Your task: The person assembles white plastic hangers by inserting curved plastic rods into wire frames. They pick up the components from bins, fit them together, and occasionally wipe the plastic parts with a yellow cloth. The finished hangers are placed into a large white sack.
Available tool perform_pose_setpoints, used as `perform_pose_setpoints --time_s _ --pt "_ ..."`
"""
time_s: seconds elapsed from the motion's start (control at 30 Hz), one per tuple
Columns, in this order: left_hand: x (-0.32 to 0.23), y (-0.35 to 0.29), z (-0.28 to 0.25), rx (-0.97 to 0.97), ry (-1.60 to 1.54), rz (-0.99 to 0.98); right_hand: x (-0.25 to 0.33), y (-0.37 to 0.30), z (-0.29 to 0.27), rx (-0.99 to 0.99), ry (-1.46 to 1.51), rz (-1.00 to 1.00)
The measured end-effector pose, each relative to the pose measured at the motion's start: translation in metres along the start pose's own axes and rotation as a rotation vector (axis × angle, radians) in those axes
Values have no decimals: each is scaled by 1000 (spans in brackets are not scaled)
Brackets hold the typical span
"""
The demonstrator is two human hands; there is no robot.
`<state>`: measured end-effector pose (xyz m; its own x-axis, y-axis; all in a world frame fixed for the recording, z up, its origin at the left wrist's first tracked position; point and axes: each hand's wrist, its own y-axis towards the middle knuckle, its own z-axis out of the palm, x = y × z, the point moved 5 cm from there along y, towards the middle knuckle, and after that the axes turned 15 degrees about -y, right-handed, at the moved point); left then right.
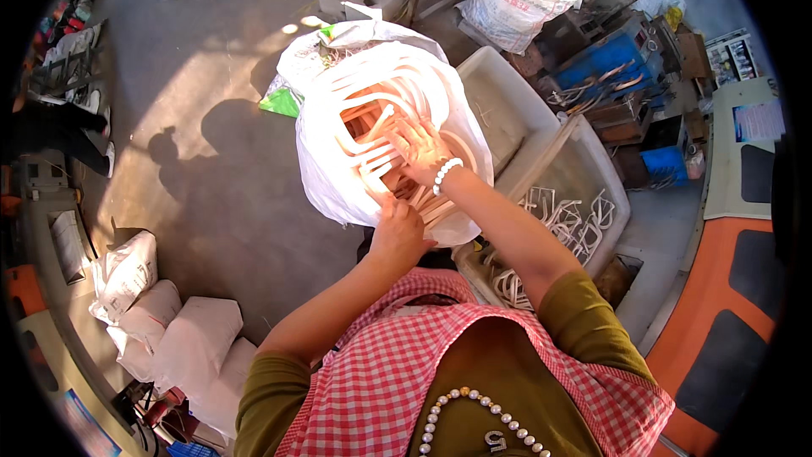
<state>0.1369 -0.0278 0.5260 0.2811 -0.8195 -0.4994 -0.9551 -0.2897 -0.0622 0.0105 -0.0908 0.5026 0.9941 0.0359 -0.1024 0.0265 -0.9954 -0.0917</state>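
Observation:
A white woven sack stands open in front of me, filled with pale bent rods shaped like hooks or handles. Over the right part of the pile lies my right hand, its fingers stretched across the rods and a white bead bracelet at the wrist. My left hand is at the sack's near rim with its fingers curled in. What those fingers close on, rod or sack edge, is hidden. Strong sunlight washes out much of the pile.
Right of the sack, a pale plastic bin holds several white bent wire pieces. Another bin adjoins it farther off. White packed bags stand at lower left. Blue machinery and orange panels line the right. A person's dark-clothed legs show at far left.

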Motion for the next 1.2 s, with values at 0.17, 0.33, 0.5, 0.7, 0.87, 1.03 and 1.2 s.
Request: perform_pose_setpoints --time_s 0.17,0.33,0.5,0.7,0.87,1.03,1.2 --pt "11 -3 2 60 -160 -78 -15 9 -8 109 93 -116" --pt "15 -21 -1 50 -92 25 -21 22 -40 121 81 -167" --pt "11 -23 -8 28 -109 97 -13 29 -25 -127 -90 -184" --pt "15 -32 -12 100 -346 2 2 30 10 -207 -103 -137" --pt "21 -33 -19 182 -326 -229 -5 24 -11 -173 -58 -170" --pt "7 -24 -14 475 -227 -211 -5 29 -30 68 37 -129" --pt "9 -10 -30 381 -301 -324 -3 38 14 -31 36 -132"
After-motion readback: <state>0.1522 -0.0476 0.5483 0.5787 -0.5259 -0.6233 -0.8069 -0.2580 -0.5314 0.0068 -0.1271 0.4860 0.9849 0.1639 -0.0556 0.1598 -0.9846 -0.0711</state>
